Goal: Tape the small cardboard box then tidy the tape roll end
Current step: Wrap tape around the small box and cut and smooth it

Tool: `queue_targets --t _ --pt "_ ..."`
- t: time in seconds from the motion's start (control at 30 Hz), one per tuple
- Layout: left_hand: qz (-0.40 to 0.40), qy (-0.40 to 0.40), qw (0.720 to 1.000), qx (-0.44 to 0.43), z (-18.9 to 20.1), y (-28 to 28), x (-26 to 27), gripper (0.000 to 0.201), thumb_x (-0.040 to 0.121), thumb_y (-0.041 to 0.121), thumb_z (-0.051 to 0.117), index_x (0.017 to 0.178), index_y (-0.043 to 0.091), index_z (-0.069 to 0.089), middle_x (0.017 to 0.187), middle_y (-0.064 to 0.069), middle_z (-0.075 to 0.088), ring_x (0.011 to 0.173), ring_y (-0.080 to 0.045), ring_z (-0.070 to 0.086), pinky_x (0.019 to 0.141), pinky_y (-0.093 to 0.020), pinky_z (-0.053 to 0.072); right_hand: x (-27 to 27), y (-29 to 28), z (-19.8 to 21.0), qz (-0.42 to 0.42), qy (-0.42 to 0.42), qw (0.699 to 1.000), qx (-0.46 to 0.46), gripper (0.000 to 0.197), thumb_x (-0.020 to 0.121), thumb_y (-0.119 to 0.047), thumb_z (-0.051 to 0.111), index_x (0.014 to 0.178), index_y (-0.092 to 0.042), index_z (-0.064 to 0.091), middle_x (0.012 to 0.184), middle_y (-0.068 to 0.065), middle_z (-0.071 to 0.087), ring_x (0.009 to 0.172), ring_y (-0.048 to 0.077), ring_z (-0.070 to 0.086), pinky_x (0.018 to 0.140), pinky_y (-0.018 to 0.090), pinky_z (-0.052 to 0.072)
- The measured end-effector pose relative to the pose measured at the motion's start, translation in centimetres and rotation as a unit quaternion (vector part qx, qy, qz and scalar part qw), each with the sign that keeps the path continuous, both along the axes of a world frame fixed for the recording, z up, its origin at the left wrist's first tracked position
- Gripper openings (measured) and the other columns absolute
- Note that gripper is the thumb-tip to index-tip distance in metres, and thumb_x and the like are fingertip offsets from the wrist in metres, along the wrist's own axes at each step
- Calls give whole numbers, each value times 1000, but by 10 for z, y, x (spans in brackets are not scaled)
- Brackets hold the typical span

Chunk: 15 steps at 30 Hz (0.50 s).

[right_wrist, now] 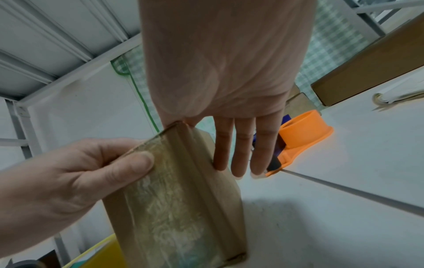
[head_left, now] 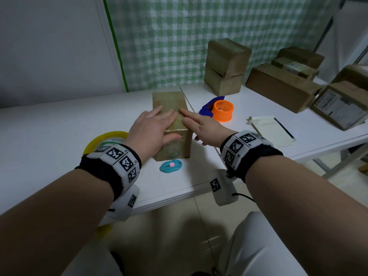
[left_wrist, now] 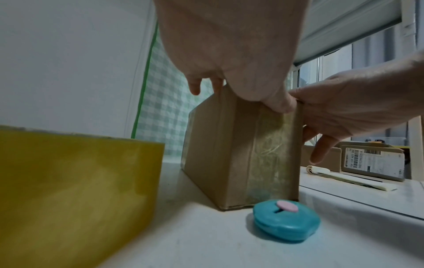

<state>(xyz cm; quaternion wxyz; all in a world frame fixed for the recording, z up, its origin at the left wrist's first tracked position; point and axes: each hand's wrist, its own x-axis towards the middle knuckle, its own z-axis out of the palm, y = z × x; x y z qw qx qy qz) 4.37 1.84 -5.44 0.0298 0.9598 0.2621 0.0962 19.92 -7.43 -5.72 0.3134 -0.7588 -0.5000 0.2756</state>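
Observation:
The small cardboard box [head_left: 169, 100] stands upright on the white table [head_left: 59, 126], with a strip of clear tape [left_wrist: 268, 145] running over its top and down its near face. My left hand [head_left: 153, 126] lies flat on the top, fingers straight, and its thumb [right_wrist: 137, 163] presses the tape on the near face. My right hand [head_left: 199, 124] is flat too, its index on the top edge and the other fingers [right_wrist: 241, 154] reaching straight down past the box's right side. An orange tape dispenser [head_left: 223, 111] with a blue part sits just right of the box. A yellow tape roll [head_left: 107, 139] lies to the left.
A teal box cutter [head_left: 171, 165] with a pink button lies right in front of the box. A notepad [head_left: 272, 130] is to the right. Several brown cardboard boxes [head_left: 227, 64] stand along the back and right, one bearing a shipping label [head_left: 338, 106]. The table's front edge is near my wrists.

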Motion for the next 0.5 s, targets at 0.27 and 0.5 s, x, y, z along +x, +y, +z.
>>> queue_targets --t 0.27,0.5 --pt "6 21 1000 18 0 -1 -1 81 79 57 57 148 31 24 157 9 26 147 -18 17 118 -49 -1 -1 0 -7 21 -96 995 9 59 92 -53 43 147 -36 30 121 12 65 106 25 62 99 40 47" --pt "-9 30 999 10 1 4 -5 90 74 51 68 148 34 21 157 12 24 148 -20 12 118 -49 1 -3 0 6 11 -310 951 -3 67 83 -68 42 144 -38 36 101 1 73 102 21 64 72 32 49"
